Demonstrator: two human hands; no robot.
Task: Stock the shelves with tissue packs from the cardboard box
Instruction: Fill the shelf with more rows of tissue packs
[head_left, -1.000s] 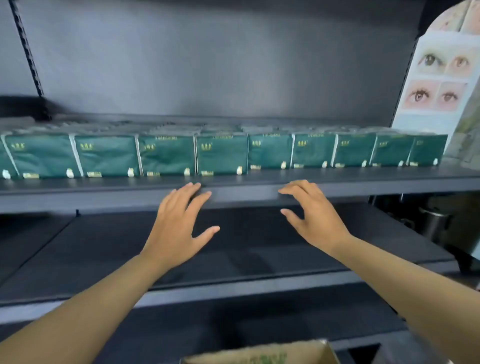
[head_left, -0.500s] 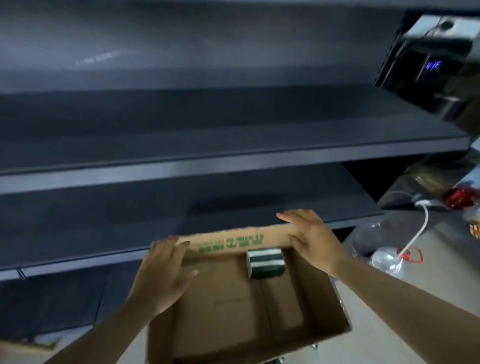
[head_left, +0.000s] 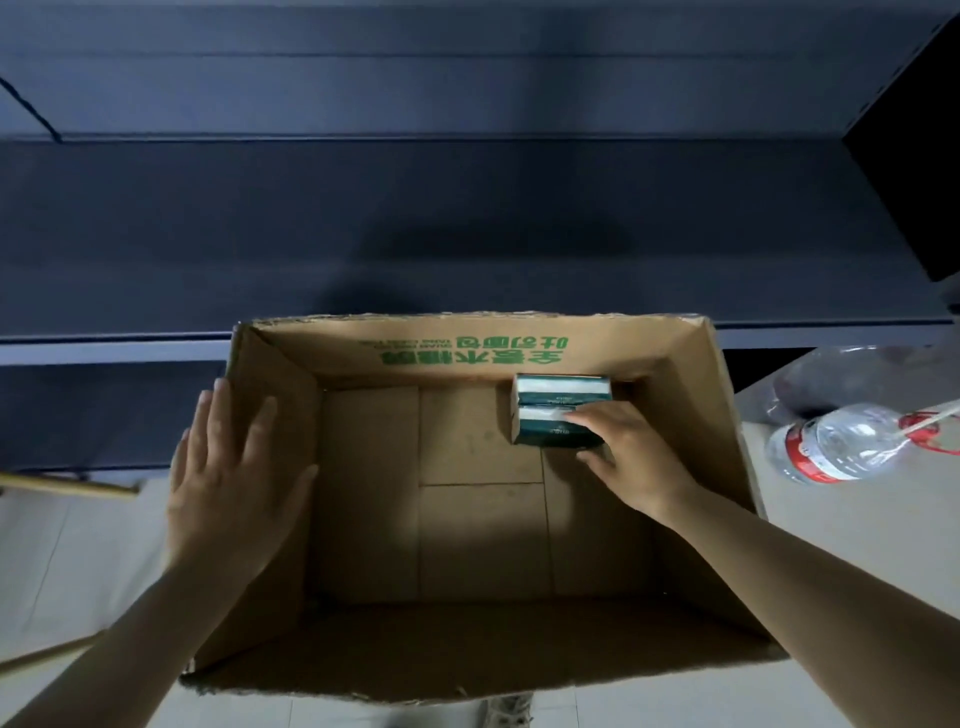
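Right hand (head_left: 631, 457) dropped into box (head_left: 270, 519), fingers gripping one of two packs (head_left: 550, 434); left hand (head_left: 234, 483) flat.

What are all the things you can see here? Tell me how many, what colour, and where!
cardboard box: one, brown with green print, open on the floor before the shelves.
tissue packs: two, dark green and white, side by side in the box's far right corner.
shelves: dark grey, behind the box.
plastic bottle: one, clear with a red label, lying on the floor right of the box.
wooden sticks: two, light brown, on the floor at left.
left hand: flat and open at the box's left wall.
right hand: inside the box, fingers curled round the nearer tissue pack.
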